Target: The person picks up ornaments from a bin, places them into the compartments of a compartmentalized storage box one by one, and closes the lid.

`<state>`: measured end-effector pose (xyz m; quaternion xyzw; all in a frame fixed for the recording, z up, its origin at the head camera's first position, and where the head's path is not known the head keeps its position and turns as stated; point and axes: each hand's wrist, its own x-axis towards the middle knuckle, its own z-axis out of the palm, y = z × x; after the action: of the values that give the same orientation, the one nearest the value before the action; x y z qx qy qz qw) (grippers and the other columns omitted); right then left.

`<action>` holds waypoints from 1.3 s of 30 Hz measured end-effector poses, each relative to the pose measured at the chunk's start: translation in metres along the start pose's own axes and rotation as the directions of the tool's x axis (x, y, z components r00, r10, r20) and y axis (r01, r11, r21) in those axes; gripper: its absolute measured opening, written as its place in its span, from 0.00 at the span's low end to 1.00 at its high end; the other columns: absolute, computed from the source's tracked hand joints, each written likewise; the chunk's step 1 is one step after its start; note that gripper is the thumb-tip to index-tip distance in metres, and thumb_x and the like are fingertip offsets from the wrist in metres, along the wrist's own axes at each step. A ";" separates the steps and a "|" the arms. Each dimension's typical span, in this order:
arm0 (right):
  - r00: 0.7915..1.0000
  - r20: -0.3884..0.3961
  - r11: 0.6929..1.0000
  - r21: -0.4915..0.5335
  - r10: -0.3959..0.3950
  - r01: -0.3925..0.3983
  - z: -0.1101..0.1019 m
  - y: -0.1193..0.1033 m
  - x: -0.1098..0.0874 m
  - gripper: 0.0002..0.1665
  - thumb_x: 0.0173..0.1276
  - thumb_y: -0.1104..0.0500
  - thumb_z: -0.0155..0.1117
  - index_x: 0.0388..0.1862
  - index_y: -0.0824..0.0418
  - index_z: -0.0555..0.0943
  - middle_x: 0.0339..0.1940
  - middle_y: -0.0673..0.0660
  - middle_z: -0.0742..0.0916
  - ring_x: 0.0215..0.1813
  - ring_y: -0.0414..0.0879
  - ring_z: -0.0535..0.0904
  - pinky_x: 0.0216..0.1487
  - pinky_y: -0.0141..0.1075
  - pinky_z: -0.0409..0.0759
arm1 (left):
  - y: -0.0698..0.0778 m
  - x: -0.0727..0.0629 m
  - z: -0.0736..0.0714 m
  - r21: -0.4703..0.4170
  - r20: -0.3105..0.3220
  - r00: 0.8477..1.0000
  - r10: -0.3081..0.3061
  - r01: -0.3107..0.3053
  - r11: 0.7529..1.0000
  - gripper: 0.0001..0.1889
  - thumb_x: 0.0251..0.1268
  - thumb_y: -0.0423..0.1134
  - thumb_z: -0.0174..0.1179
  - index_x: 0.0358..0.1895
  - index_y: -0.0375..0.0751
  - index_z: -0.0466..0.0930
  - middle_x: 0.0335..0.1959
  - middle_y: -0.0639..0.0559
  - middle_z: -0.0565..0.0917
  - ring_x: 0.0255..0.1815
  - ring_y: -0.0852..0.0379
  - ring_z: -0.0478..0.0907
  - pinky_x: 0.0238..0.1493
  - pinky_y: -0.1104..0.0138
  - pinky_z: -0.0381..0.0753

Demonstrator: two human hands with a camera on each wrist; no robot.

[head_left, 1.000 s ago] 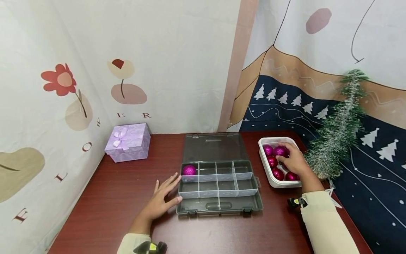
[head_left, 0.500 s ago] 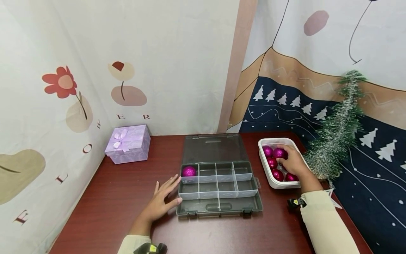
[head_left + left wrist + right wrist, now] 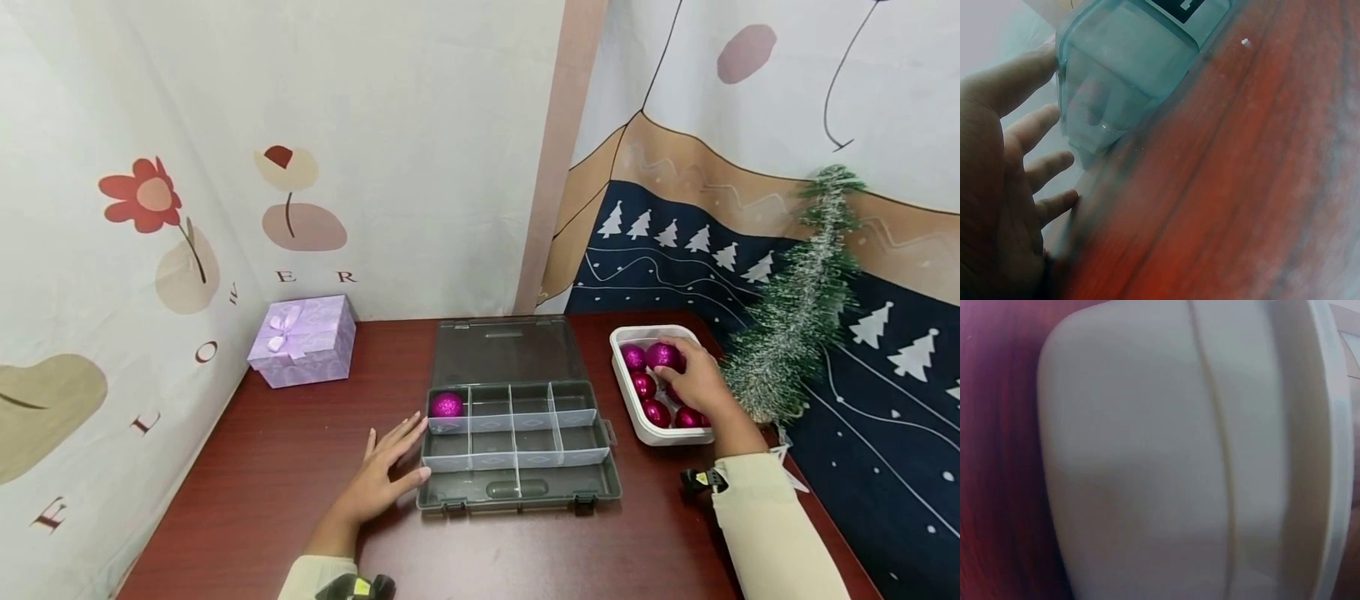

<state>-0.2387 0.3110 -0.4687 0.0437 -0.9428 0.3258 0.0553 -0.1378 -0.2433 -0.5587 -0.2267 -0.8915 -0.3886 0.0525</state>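
In the head view, my right hand (image 3: pixel 696 379) reaches into a white tub (image 3: pixel 630 402) of magenta Christmas baubles. Its thumb and fingers pinch a glittery bauble (image 3: pixel 662 356) at the tub's far end. Shiny baubles (image 3: pixel 657 413) lie nearer, partly under the hand. The right wrist camera sees mostly the tub's outer wall (image 3: pixel 1147 425). My left hand (image 3: pixel 378 475), fingers spread, touches the left side of a dark see-through compartment box (image 3: pixel 517 502). Its lid (image 3: pixel 506 350) is folded back. One glittery bauble (image 3: pixel 447 405) sits in the back left compartment. Left wrist view: fingertips meet the box's side (image 3: pixel 1129 69).
A lilac gift box (image 3: pixel 303 340) with a bow stands at the back left of the brown table (image 3: pixel 300 467). Close beside the tub on the right is a small frosted Christmas tree (image 3: pixel 798 317). Printed cloth hangs behind the table and along both sides.
My right hand has shifted slightly within the tub, and the glittery bauble in its fingers has moved a little. My left hand stays at the box.
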 end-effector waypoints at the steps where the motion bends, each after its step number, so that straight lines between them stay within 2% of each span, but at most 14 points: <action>1: 1.000 -0.017 1.000 0.010 -0.006 0.007 0.000 -0.001 -0.001 0.34 0.79 0.64 0.69 0.79 0.68 0.71 0.77 0.79 0.75 0.73 0.78 0.74 0.74 0.74 0.73 | 0.000 0.000 0.000 0.000 0.000 1.000 0.000 0.000 1.000 0.40 0.70 0.49 0.70 0.84 0.46 0.70 0.86 0.37 0.68 0.85 0.25 0.63 0.74 0.13 0.33; 5: 0.998 -0.062 0.999 0.040 -0.025 0.027 -0.001 -0.006 -0.003 0.32 0.80 0.65 0.68 0.79 0.68 0.71 0.76 0.78 0.76 0.67 0.78 0.79 0.69 0.72 0.79 | 0.001 0.000 -0.001 0.000 -0.004 1.000 0.004 -0.004 1.000 0.40 0.70 0.49 0.70 0.84 0.46 0.70 0.85 0.36 0.68 0.84 0.24 0.63 0.74 0.13 0.33; 12: 0.997 -0.070 0.996 0.084 -0.029 0.035 -0.006 -0.016 -0.007 0.32 0.82 0.62 0.66 0.80 0.66 0.70 0.76 0.77 0.76 0.68 0.78 0.79 0.70 0.73 0.78 | 0.001 0.000 0.000 0.002 -0.003 1.000 0.005 -0.005 1.000 0.40 0.70 0.49 0.70 0.83 0.46 0.70 0.85 0.36 0.69 0.84 0.23 0.64 0.74 0.13 0.33; 22: 0.988 -0.118 0.982 0.143 -0.103 0.120 -0.004 -0.035 -0.013 0.34 0.83 0.61 0.65 0.83 0.65 0.68 0.79 0.76 0.74 0.69 0.77 0.80 0.70 0.71 0.79 | 0.001 0.000 0.000 0.007 -0.006 1.000 0.006 -0.006 1.000 0.40 0.70 0.49 0.70 0.83 0.46 0.70 0.85 0.36 0.69 0.84 0.23 0.64 0.74 0.13 0.34; 27: 0.976 -0.154 0.974 0.143 -0.154 0.176 0.001 -0.039 -0.012 0.32 0.84 0.63 0.63 0.82 0.66 0.70 0.76 0.75 0.75 0.69 0.75 0.80 0.71 0.69 0.78 | 0.001 0.001 0.000 0.005 -0.004 1.000 0.010 -0.010 1.000 0.40 0.70 0.49 0.70 0.83 0.45 0.70 0.85 0.35 0.69 0.84 0.23 0.64 0.74 0.13 0.33; 28: 0.975 -0.157 0.973 0.143 -0.160 0.183 0.002 -0.040 -0.012 0.32 0.84 0.63 0.63 0.82 0.65 0.70 0.75 0.75 0.76 0.69 0.74 0.80 0.71 0.67 0.79 | 0.001 0.001 0.000 0.004 -0.005 1.000 0.010 -0.010 1.000 0.40 0.70 0.48 0.70 0.83 0.45 0.70 0.85 0.35 0.69 0.84 0.23 0.64 0.74 0.13 0.33; 31: 0.971 -0.149 0.963 0.170 -0.186 0.211 0.005 -0.044 -0.011 0.32 0.84 0.63 0.63 0.83 0.65 0.70 0.74 0.75 0.77 0.68 0.74 0.82 0.69 0.42 0.86 | 0.001 0.001 -0.001 0.002 -0.006 1.000 0.013 -0.013 1.000 0.40 0.70 0.48 0.70 0.83 0.45 0.70 0.85 0.35 0.69 0.84 0.23 0.64 0.74 0.13 0.33; 34: 0.970 -0.125 0.946 0.224 -0.210 0.234 0.009 -0.050 -0.011 0.33 0.83 0.65 0.63 0.83 0.65 0.69 0.74 0.75 0.78 0.67 0.74 0.83 0.61 0.18 0.78 | 0.001 0.001 -0.001 0.009 -0.005 1.000 0.012 -0.012 1.000 0.40 0.70 0.49 0.70 0.83 0.45 0.70 0.85 0.34 0.69 0.84 0.22 0.64 0.74 0.13 0.33; 35: 0.969 -0.116 0.940 0.242 -0.218 0.240 0.010 -0.052 -0.011 0.33 0.83 0.65 0.63 0.83 0.65 0.69 0.74 0.75 0.78 0.67 0.73 0.83 0.61 0.15 0.75 | 0.001 0.001 -0.001 0.010 -0.004 1.000 0.012 -0.012 1.000 0.40 0.70 0.49 0.70 0.83 0.45 0.70 0.85 0.35 0.69 0.83 0.22 0.64 0.74 0.13 0.33; 39: 0.971 -0.092 0.935 0.265 -0.221 0.238 0.017 -0.059 -0.011 0.32 0.83 0.66 0.63 0.82 0.65 0.71 0.75 0.74 0.78 0.68 0.71 0.82 0.70 0.31 0.81 | 0.001 0.001 0.000 0.013 -0.001 1.000 0.007 -0.007 1.000 0.40 0.70 0.49 0.70 0.84 0.46 0.70 0.85 0.35 0.69 0.83 0.22 0.64 0.74 0.13 0.34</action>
<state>-0.2225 0.2548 -0.4478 0.1506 -0.8750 0.4456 0.1149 -0.1380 -0.2428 -0.5576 -0.2293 -0.8931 -0.3830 0.0559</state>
